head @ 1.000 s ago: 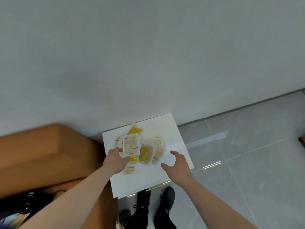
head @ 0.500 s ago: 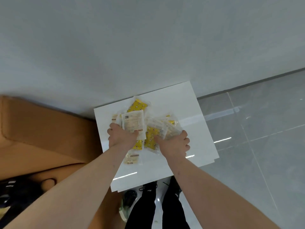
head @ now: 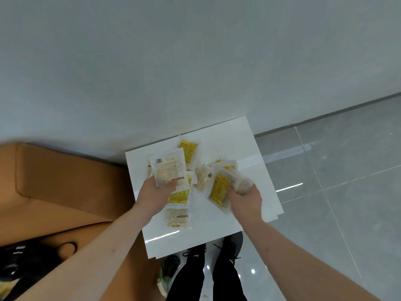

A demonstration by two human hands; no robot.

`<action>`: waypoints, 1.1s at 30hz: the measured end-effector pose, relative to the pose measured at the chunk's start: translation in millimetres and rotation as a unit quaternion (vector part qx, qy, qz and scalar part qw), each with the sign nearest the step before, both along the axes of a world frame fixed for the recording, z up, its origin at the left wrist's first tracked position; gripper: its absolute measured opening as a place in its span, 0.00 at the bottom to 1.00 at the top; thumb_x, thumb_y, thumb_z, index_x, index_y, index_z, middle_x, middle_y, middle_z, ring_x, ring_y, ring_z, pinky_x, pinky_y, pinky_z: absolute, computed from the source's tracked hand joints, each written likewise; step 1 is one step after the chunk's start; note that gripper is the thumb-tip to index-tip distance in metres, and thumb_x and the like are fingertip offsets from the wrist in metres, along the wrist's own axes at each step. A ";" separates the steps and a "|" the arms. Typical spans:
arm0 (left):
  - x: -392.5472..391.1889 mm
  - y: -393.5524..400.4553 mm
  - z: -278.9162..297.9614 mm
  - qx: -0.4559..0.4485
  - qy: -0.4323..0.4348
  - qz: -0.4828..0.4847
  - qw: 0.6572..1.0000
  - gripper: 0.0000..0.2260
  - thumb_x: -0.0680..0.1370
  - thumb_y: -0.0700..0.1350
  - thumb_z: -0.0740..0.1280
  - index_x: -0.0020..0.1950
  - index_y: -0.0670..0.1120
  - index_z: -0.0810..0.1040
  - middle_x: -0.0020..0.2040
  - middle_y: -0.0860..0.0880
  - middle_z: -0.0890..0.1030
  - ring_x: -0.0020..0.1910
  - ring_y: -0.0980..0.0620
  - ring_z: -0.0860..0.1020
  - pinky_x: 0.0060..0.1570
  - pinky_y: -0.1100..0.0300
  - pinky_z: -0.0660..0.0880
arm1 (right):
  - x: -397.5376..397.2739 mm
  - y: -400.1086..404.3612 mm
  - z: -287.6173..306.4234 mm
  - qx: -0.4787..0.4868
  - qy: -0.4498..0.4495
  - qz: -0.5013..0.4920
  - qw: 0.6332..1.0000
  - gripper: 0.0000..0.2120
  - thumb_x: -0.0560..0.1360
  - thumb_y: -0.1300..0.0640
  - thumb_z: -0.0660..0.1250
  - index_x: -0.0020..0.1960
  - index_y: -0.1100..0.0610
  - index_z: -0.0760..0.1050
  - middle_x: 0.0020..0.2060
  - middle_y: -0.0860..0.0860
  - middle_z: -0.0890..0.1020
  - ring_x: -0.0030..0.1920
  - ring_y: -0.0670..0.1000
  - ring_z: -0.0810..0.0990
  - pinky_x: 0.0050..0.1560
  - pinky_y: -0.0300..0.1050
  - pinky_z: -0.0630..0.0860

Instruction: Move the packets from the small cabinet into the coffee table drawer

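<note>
An orange-brown sofa (head: 60,187) abuts the small cabinet's white top (head: 245,144) at its left edge. The left hand (head: 157,193) pinches a pale, clear-wrapped packet (head: 168,168) near that edge. More packets (head: 188,149), yellow-printed or beige, lie mid-top. Toward the right edge, the right hand (head: 245,199) curls round a yellow packet bunch (head: 221,189).

A plain pale grey wall (head: 195,61) fills the far half of the view. To the left stands a tan leather-like sofa (head: 60,187) with a rounded armrest; dark objects (head: 26,263), too blurred to identify, lie at its near left. Glossy grey floor tiles (head: 347,192) with thin pale joints spread right.
</note>
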State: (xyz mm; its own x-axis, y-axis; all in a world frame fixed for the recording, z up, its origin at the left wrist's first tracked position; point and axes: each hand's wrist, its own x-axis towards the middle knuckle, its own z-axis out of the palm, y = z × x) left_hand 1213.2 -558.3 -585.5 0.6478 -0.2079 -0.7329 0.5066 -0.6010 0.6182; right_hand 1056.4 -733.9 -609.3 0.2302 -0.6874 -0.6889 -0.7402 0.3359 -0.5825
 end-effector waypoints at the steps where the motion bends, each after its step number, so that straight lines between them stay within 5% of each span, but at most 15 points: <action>1: -0.8 4.7 2.5 -0.006 0.005 -0.007 1.000 0.14 0.80 0.46 0.70 0.65 0.52 0.79 0.57 0.55 0.83 0.55 0.54 0.81 0.50 0.62 0.75 | -5.6 -4.4 0.2 0.011 -0.002 -0.002 1.000 0.12 0.75 0.53 0.72 0.57 0.51 0.75 0.46 0.49 0.82 0.44 0.48 0.81 0.34 0.41 0.75; 3: -4.7 13.1 5.9 -0.006 0.019 -0.023 1.000 0.13 0.81 0.45 0.68 0.66 0.51 0.77 0.57 0.54 0.83 0.55 0.54 0.81 0.49 0.62 0.75 | -15.2 -9.8 -2.7 0.033 0.006 0.004 0.999 0.12 0.76 0.54 0.72 0.57 0.54 0.77 0.46 0.51 0.83 0.44 0.50 0.82 0.36 0.42 0.76; 8: -17.3 21.5 7.1 0.038 -0.007 -0.141 0.989 0.18 0.82 0.43 0.66 0.71 0.53 0.73 0.62 0.56 0.80 0.65 0.51 0.77 0.67 0.53 0.72 | -26.7 -10.2 -12.9 0.065 0.005 -0.017 0.998 0.06 0.76 0.57 0.71 0.52 0.57 0.78 0.43 0.52 0.83 0.41 0.51 0.82 0.35 0.42 0.76; 13: -14.4 24.5 22.4 0.026 -0.051 -0.206 0.977 0.18 0.82 0.45 0.66 0.72 0.55 0.72 0.63 0.62 0.79 0.63 0.59 0.76 0.66 0.59 0.72 | -22.6 -6.8 -12.6 0.001 -0.017 -0.042 0.999 0.05 0.75 0.60 0.68 0.42 0.60 0.75 0.30 0.49 0.75 0.29 0.49 0.72 0.24 0.37 0.69; 17: -8.0 26.6 31.7 0.035 -0.073 -0.263 0.961 0.19 0.81 0.48 0.67 0.72 0.56 0.72 0.65 0.62 0.79 0.64 0.59 0.76 0.65 0.60 0.73 | -5.0 -19.2 -13.5 -0.011 -0.011 0.026 1.000 0.03 0.74 0.57 0.68 0.48 0.55 0.78 0.39 0.50 0.82 0.35 0.49 0.80 0.30 0.39 0.73; 20: -6.5 25.4 33.9 0.031 -0.097 -0.282 0.954 0.19 0.81 0.48 0.68 0.71 0.57 0.72 0.65 0.62 0.78 0.64 0.59 0.77 0.63 0.61 0.75 | 9.7 -22.8 -23.3 -0.027 -0.014 0.070 0.997 0.11 0.69 0.57 0.67 0.52 0.53 0.79 0.45 0.50 0.83 0.40 0.48 0.83 0.32 0.39 0.74; 29: 0.6 22.1 39.5 0.052 -0.135 -0.265 0.954 0.16 0.77 0.45 0.73 0.63 0.58 0.78 0.56 0.65 0.82 0.58 0.61 0.80 0.55 0.69 0.76 | 5.9 -12.1 -33.5 -0.036 0.036 0.057 0.997 0.15 0.76 0.58 0.65 0.63 0.54 0.73 0.41 0.49 0.80 0.39 0.49 0.80 0.30 0.39 0.72; 33: -2.0 22.0 45.1 0.053 -0.144 -0.249 0.956 0.17 0.77 0.44 0.73 0.64 0.58 0.78 0.57 0.65 0.81 0.57 0.62 0.80 0.58 0.65 0.78 | -6.4 -13.6 -32.2 -0.038 0.031 0.055 0.997 0.11 0.77 0.57 0.66 0.59 0.54 0.74 0.41 0.49 0.81 0.38 0.48 0.80 0.29 0.39 0.72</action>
State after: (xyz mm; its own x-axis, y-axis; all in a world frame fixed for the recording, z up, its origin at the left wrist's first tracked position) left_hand 1211.2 -536.3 -540.4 0.6661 -0.4773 -0.5731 -0.0403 -0.7903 0.6114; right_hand 1049.9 -747.5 -641.5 0.2653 -0.7109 -0.6514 -0.8058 0.2075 -0.5547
